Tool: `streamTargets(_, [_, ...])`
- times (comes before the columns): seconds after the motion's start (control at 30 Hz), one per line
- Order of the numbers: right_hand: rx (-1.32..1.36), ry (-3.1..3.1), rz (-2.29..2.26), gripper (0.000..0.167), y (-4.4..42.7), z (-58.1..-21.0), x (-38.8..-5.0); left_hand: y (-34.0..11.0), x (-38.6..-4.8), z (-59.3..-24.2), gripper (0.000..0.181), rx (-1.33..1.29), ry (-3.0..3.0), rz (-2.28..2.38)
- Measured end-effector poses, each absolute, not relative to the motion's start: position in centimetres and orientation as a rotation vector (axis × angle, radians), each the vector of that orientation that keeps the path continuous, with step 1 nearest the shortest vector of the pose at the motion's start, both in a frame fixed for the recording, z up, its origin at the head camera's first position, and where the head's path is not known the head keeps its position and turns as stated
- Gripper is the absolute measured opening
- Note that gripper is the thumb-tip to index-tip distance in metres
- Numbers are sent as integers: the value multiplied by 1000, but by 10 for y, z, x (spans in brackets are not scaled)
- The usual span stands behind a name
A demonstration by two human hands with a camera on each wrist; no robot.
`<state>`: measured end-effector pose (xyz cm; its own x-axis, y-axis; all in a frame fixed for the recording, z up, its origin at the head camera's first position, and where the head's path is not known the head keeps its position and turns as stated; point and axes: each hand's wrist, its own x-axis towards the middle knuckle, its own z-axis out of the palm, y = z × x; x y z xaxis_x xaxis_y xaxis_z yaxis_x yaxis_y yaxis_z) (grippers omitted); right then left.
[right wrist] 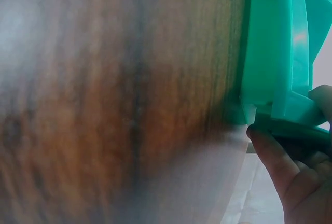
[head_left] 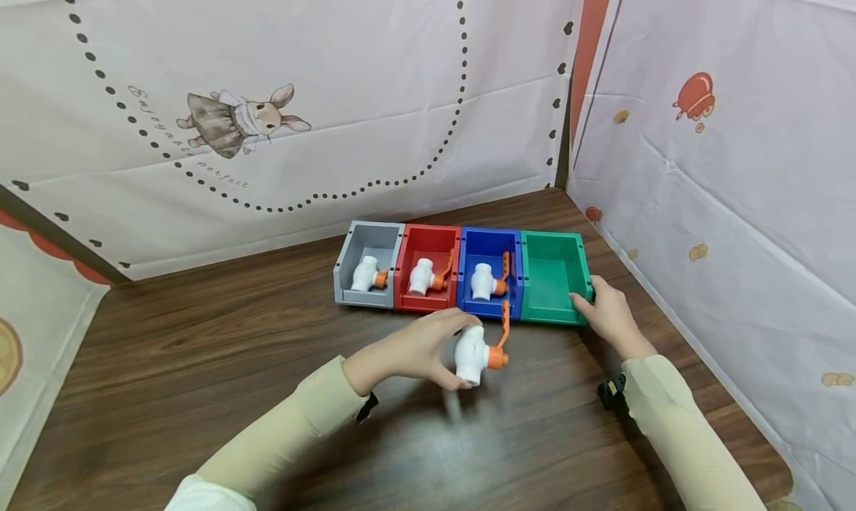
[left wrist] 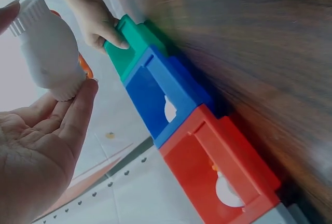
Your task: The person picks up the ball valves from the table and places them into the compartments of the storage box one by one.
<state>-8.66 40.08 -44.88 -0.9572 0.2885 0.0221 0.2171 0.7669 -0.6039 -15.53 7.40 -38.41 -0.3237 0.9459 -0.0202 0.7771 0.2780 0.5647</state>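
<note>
My left hand pinches a white ball valve with an orange handle by its two ends, between thumb and fingers. It is held above the table, in front of the blue bin. In the left wrist view, the valve spans the gap from thumb to fingertips. At the right end of the row, my right hand grips the right wall of the green bin, thumb over the edge. The right wrist view shows fingers against the outside of that green wall.
Grey, red, blue and green bins stand side by side on the wooden table. The grey, red and blue bins each hold one white valve with orange parts; nothing lies in the green one. Printed cloth walls rise behind and to the right.
</note>
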Motion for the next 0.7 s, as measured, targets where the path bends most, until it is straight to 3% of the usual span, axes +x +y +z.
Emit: streamTargets(0.7, [-412, -2856, 953, 43, 401, -448, -86, 106, -180, -362, 75, 1565, 2175, 709])
